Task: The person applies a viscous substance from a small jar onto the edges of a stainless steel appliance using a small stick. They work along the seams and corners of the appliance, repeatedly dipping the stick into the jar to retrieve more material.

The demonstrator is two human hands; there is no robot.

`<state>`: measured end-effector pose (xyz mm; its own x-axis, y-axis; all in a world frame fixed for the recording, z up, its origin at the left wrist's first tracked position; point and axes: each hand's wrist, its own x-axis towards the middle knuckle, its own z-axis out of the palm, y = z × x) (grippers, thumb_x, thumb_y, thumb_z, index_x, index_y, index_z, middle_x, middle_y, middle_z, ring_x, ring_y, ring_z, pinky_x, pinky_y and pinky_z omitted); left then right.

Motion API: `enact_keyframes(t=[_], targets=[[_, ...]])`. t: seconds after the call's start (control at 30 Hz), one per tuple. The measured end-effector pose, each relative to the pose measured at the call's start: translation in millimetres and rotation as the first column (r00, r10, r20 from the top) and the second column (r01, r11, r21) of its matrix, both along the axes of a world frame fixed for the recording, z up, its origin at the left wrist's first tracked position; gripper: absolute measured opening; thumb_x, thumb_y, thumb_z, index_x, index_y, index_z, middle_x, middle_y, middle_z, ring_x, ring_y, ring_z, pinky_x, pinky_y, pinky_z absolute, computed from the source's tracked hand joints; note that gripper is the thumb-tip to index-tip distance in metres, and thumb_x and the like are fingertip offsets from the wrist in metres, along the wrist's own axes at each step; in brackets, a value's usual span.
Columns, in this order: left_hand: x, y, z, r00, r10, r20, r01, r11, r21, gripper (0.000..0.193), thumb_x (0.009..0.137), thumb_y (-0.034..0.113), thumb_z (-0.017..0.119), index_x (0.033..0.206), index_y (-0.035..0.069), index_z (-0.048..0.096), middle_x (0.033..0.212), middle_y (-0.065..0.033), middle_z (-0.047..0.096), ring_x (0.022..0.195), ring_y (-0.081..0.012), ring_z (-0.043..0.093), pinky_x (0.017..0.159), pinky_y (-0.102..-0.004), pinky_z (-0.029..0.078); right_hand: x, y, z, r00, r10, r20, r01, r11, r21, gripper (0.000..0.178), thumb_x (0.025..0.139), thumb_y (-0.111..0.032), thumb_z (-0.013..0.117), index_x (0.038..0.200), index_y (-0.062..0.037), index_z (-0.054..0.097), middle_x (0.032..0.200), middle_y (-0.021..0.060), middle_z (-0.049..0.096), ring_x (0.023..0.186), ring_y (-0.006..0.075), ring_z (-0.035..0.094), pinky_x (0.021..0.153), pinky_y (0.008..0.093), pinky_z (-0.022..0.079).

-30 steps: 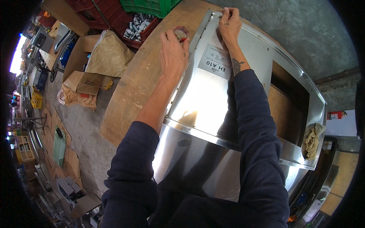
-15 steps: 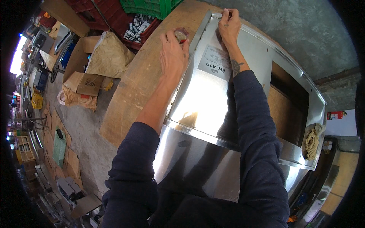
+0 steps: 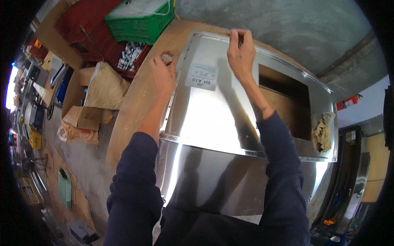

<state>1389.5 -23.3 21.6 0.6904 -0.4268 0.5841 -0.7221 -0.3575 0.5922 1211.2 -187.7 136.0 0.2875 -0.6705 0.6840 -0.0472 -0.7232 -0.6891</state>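
Note:
A large shiny stainless-steel housing [image 3: 201, 110] lies in front of me, with a printed label [image 3: 202, 76] and a rectangular cutout. Over the wooden board beside its left edge, my left hand [image 3: 164, 78] is closed around a small round clear container [image 3: 167, 57] with a bit of red on it; its contents are not clear. My right hand [image 3: 241, 55] is at the far edge of the housing, fingers pinched together. Something small and dark shows between those fingers, too small to name.
A crumpled tan cloth [image 3: 323, 133] lies at the housing's right end. The wooden board [image 3: 131, 110] extends to the left. Beyond it are a green crate [image 3: 141, 24], a red crate of small metal parts [image 3: 133, 55] and an open cardboard box [image 3: 84, 117]. A grey wall [image 3: 279, 28] stands behind.
My right hand has moved rightward along the far edge, away from the far left corner. My left hand still holds the round container by the left edge. The head view has shifted.

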Motion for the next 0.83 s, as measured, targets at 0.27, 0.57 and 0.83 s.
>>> enact_keyframes(t=[0.27, 0.57, 0.83], targets=[[33.0, 25.1, 19.8, 0.998, 0.038, 0.051, -0.03, 0.989, -0.147, 0.055, 0.098, 0.023, 0.078, 0.142, -0.001, 0.055, 0.132, -0.0313, 0.058, 0.118, -0.0513, 0.061, 0.101, -0.0567, 0.051, -209.6, 149.9, 23.9, 0.996, -0.079, -0.037, 0.083, 0.989, 0.121, 0.02, 0.115, -0.02, 0.061, 0.118, -0.0012, 0.067, 0.111, 0.0082, 0.073, 0.097, 0.0118, 0.064, 0.084, 0.0288, 0.052], [-89.8, 194.5, 92.5, 0.968, -0.055, -0.245, -0.009, 0.967, -0.254, 0.048, 0.095, 0.018, 0.074, 0.138, 0.007, 0.054, 0.125, -0.0282, 0.061, 0.115, -0.0489, 0.063, 0.096, -0.0551, 0.054, -398.5, 341.3, -71.8, 0.878, -0.47, -0.087, 0.427, 0.689, 0.586, 0.035, 0.117, -0.034, 0.058, 0.126, -0.0008, 0.065, 0.124, 0.0094, 0.075, 0.091, 0.0126, 0.063, 0.073, 0.0299, 0.046], [-206.1, 444.3, 83.1, 0.971, -0.057, -0.232, -0.009, 0.962, -0.275, 0.063, 0.103, 0.034, 0.076, 0.151, 0.004, 0.048, 0.139, -0.0245, 0.056, 0.121, -0.0426, 0.066, 0.101, -0.0485, 0.056, -348.2, 465.1, -39.5, 0.991, -0.09, -0.097, 0.13, 0.795, 0.592, 0.034, 0.113, -0.031, 0.066, 0.112, 0.0011, 0.076, 0.084, 0.0101, 0.069, 0.066, 0.016, 0.059, 0.057, 0.031, 0.051]])
